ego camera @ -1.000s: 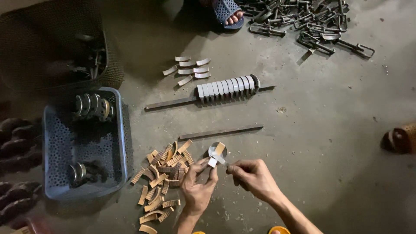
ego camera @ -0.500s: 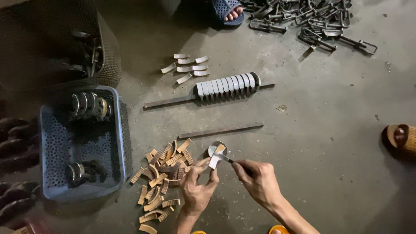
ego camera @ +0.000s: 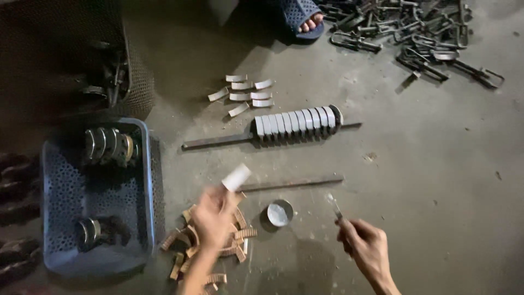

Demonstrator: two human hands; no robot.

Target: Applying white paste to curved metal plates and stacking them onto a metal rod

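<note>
Head view: left hand (ego camera: 214, 210) (gripping pale curved piece (ego camera: 236, 177))

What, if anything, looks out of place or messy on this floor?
Nothing looks damaged. The brown curved pieces lie in a loose heap under the left hand, unlike the grey pieces lined up neatly on the rod.

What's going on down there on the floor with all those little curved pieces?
A person sits over a concrete floor. The left hand lifts a pale curved piece above a pile of brown curved pieces. The right hand holds a thin brush-like tool beside a small round tin. More grey pieces are threaded in a row on a rod.
</note>
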